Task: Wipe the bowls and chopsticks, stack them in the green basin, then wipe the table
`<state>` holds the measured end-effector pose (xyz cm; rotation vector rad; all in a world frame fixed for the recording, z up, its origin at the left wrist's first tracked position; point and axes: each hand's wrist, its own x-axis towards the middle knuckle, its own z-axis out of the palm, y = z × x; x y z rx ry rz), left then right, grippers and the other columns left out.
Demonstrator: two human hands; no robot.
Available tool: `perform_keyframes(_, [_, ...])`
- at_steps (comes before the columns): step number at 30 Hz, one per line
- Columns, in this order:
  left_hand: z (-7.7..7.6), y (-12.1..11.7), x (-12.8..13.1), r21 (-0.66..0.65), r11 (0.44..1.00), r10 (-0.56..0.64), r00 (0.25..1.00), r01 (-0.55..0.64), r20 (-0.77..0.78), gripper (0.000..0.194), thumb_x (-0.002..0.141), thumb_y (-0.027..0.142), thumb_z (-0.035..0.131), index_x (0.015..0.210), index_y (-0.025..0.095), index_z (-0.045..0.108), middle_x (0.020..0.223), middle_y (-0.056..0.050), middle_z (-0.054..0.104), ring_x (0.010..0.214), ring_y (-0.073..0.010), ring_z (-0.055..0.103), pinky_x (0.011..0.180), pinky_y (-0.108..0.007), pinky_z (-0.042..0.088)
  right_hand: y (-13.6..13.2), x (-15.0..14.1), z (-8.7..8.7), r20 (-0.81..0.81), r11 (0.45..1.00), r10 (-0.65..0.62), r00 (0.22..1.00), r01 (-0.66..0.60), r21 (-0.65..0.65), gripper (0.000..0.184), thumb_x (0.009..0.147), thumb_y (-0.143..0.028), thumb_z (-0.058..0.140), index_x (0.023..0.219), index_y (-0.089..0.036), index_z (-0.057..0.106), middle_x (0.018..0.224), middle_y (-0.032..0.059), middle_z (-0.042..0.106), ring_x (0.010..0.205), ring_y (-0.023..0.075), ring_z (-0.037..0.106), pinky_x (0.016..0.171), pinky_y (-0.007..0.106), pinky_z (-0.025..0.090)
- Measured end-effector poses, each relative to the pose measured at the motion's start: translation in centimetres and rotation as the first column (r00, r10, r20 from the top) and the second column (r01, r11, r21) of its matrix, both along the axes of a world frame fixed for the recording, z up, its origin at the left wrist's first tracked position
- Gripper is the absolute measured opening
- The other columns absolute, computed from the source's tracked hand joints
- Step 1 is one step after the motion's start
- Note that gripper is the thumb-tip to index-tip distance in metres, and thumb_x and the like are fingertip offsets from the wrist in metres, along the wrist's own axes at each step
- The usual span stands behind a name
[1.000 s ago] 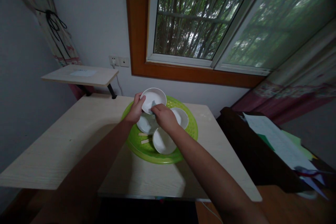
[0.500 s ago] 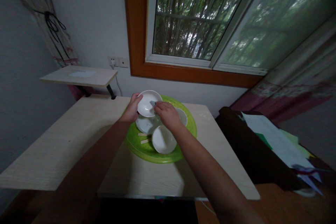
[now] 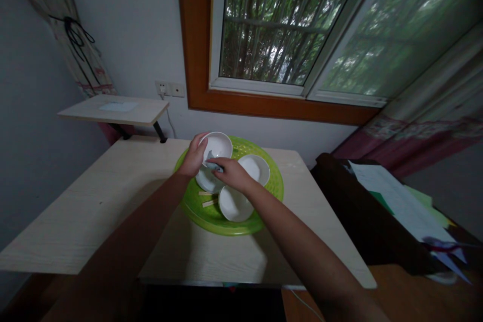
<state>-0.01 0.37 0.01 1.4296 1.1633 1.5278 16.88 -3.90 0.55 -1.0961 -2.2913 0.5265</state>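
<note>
Tilted above the green tray, a white bowl [image 3: 222, 144] is gripped at its left rim by my left hand [image 3: 193, 157]. My right hand [image 3: 233, 174] pinches a small grey-blue cloth [image 3: 214, 166] against the bowl's near rim, and part of it reaches inside. Below the held bowl, a white dish [image 3: 206, 181] lies partly hidden by my hands. Another white bowl [image 3: 255, 167] sits to the right of my right hand, and a third bowl [image 3: 234, 204] is nearer to me. Light wooden chopsticks [image 3: 209, 203] stick out left of the near bowl.
The round green plastic tray [image 3: 211, 227] with a raised rim stands on a pale wooden desk [image 3: 113, 201]. A small raised shelf [image 3: 139, 110] is at the back left. Dark furniture with papers [image 3: 400, 201] stands right of the desk, below the window [image 3: 279, 25].
My right hand and the cloth have shifted left and toward me, from the bowl's inside to its near rim. The bowl has tilted slightly, and the right-hand bowl shows more fully.
</note>
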Motion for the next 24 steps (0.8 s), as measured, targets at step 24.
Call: perform_keyframes(24, [-0.61,0.19,-0.08,0.068,0.997,0.043,0.987,-0.033,-0.153,0.035,0.099,0.043,0.051,0.127,0.025,0.063,0.135,-0.009,0.062,0.129,-0.0234,0.054,0.114,-0.039,0.041,-0.79,-0.05,0.55,0.379,0.904,-0.302,0.875,0.136,0.406,0.035,0.103,-0.022,0.049,0.132,-0.009,0.063,0.144,0.0204,0.061,0.148,0.0327,0.041,0.112,0.05,0.039])
